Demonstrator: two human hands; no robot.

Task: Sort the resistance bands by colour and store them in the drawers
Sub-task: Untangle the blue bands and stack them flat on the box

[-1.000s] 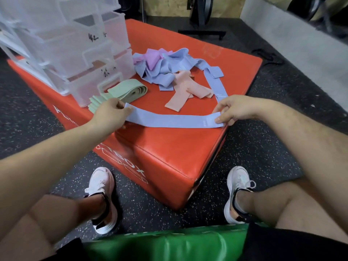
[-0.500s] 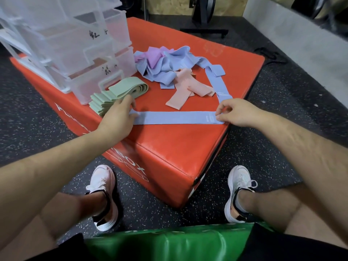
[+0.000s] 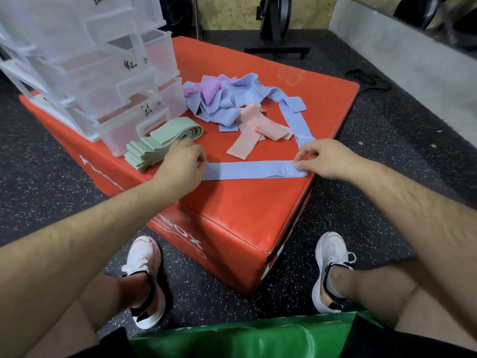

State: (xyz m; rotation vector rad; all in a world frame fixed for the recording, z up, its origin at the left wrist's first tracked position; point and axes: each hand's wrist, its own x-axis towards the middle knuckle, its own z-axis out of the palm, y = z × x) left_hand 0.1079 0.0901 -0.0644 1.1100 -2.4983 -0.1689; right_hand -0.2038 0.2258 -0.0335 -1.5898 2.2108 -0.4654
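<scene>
Head camera looks down at my two hands and the red worktop (image 3: 232, 210). A blue band (image 3: 247, 170) lies flat and straight across the near part of the worktop, from one hand to the other. My left hand (image 3: 184, 165) sits on the left end of it. Its fingers are curled down over that end and hold it, and the end itself is hidden under the hand. My right hand (image 3: 325, 158) is at the other end. Its thumb and first finger pinch the tip of the band, next to a small pale label, and the other fingers are bent loosely above. This end is close to the edge of the worktop.

Just behind my left hand lies a stack of green bands (image 3: 152, 149), folded flat, right beside the front of the clear drawers (image 3: 103, 81). The drawers stand at the far left of the worktop, with dark writing on them that I cannot read. Some pink bands (image 3: 258, 130) lie further back between my hands, apart from the blue band. Behind them is a messy pile (image 3: 227, 99) of blue and purple bands. One long blue strip (image 3: 294, 120) runs from the pile down to just by my right hand.

Below the worktop I see my white shoes (image 3: 144, 275) on the dark speckled floor (image 3: 64, 177), and a green pad (image 3: 245, 334) at the bottom.
</scene>
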